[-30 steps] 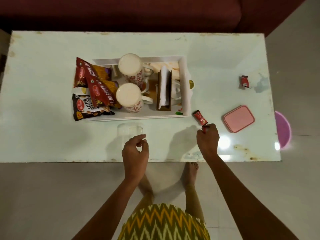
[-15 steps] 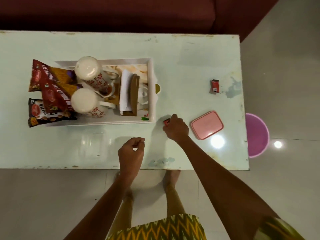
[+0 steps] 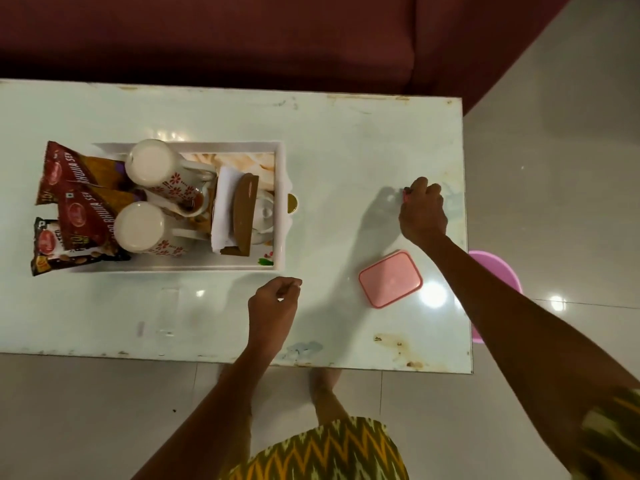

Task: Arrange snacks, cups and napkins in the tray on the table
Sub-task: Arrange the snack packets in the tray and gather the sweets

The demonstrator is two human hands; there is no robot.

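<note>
A white tray (image 3: 282, 202) stands on the left half of the table. It holds two upturned floral cups (image 3: 150, 164) (image 3: 138, 226), a brown napkin holder (image 3: 244, 213) with white napkins (image 3: 221, 206), and red snack packets (image 3: 69, 171) that hang over its left rim. My right hand (image 3: 422, 213) is at the table's far right, fingers closed over a small red sachet (image 3: 405, 195) of which only a sliver shows. My left hand (image 3: 273, 310) hovers near the front edge, curled, with nothing visible in it.
A pink lidded box (image 3: 390, 278) lies on the table just in front of my right hand. A pink bucket (image 3: 498, 271) stands on the floor past the right table edge. A maroon sofa (image 3: 242, 36) runs behind the table.
My right hand closed over the red sachet beside the tray's front right corner, then moved right and back to where the second red sachet lay. My left hand stayed curled near the front edge.
</note>
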